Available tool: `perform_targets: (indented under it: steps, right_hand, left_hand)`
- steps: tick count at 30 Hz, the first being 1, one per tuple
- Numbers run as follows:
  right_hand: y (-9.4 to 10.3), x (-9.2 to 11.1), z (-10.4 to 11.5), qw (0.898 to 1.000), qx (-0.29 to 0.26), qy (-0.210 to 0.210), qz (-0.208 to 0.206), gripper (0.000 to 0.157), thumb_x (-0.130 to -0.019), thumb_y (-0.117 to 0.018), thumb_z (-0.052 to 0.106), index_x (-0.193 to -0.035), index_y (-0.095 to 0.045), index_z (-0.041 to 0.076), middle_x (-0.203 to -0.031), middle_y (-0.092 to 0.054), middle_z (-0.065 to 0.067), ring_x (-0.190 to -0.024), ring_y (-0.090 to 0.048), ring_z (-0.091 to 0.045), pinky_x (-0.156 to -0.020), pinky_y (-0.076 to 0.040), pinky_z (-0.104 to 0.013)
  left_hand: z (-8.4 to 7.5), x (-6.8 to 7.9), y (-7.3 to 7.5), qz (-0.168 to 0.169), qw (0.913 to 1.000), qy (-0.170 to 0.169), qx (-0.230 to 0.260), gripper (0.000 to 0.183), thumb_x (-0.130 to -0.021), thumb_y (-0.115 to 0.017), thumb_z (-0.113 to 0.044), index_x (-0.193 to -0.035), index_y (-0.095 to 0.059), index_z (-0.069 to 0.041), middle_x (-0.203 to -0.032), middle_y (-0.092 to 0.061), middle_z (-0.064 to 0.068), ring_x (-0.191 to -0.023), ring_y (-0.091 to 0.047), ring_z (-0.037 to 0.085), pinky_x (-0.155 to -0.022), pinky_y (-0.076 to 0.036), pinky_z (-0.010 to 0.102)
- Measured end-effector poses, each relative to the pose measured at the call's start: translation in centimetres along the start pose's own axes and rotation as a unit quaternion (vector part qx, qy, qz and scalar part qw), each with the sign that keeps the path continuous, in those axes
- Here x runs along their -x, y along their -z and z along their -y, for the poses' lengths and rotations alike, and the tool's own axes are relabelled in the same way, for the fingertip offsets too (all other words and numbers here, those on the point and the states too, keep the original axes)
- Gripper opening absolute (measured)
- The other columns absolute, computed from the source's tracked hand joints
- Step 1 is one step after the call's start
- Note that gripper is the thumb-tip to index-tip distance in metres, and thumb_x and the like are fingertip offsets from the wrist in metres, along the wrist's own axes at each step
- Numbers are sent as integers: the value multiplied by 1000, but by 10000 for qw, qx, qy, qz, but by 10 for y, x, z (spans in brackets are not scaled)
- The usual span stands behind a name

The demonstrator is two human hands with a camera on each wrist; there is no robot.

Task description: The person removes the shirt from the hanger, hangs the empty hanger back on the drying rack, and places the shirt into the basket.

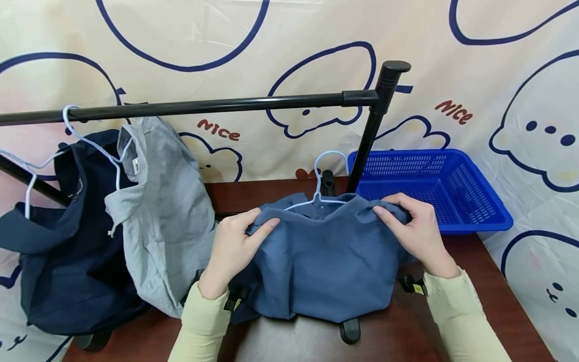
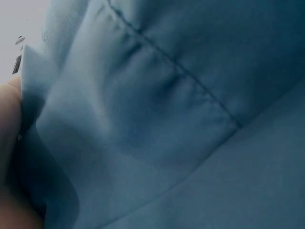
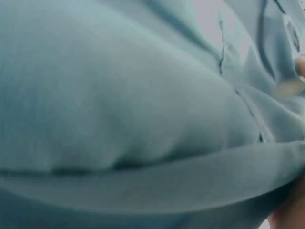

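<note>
A blue garment (image 1: pixel 334 266) spreads between my hands above the table, with a light blue hanger (image 1: pixel 317 176) inside its neck opening. The hanger's hook stands up out of the collar, below the rack's rail and apart from it. With thumb and fingers, my left hand (image 1: pixel 232 249) pinches the cloth at the left shoulder. At the right shoulder my right hand (image 1: pixel 422 231) pinches it too. Blue fabric (image 2: pixel 157 119) with a stitched seam fills most of the left wrist view. Gathered cloth (image 3: pixel 133 105) fills the right wrist view. The hanger's arms are mostly hidden under the garment.
A black rack's rail (image 1: pixel 226 104) crosses behind, ending at an upright post (image 1: pixel 377 110). On the left hang a grey garment (image 1: pixel 167 216) and a dark blue garment (image 1: pixel 81 271). A blue plastic basket (image 1: pixel 488 201) sits at the right rear of the brown table (image 1: pixel 479 281).
</note>
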State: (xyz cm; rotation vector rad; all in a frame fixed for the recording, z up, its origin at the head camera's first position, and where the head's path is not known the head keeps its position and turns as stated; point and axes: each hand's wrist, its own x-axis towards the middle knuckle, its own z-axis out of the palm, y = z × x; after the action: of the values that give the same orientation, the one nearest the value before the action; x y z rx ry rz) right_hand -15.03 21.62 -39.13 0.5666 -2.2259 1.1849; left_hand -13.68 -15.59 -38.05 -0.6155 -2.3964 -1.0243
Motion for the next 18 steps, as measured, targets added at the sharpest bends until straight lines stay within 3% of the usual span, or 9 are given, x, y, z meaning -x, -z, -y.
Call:
perform_targets:
  steps: [8, 18]
  right_hand:
    - [-3, 3, 7, 9994, -190, -113, 258, 27, -87, -79, -3, -109, -78, 12, -102, -73, 2, -92, -66, -6, -81, -50, -18]
    - [-10, -1, 16, 9989, -153, -54, 442, 25, -89, -76, -2, -109, -76, 15, -104, -72, 2, -96, -65, -9, -88, -47, -19]
  left_hand:
    - [-1, 3, -4, 234, 9991, 293, -179, 29, -101, -64, -43, -82, -58, -22, -58, -35, -7, -52, -44, 6, -49, -36, 31]
    - [-2, 2, -10, 139, 9996, -79, -228, 36, -102, -65, -34, -72, -48, -23, -58, -24, -9, -47, -36, 6, -46, -28, 29]
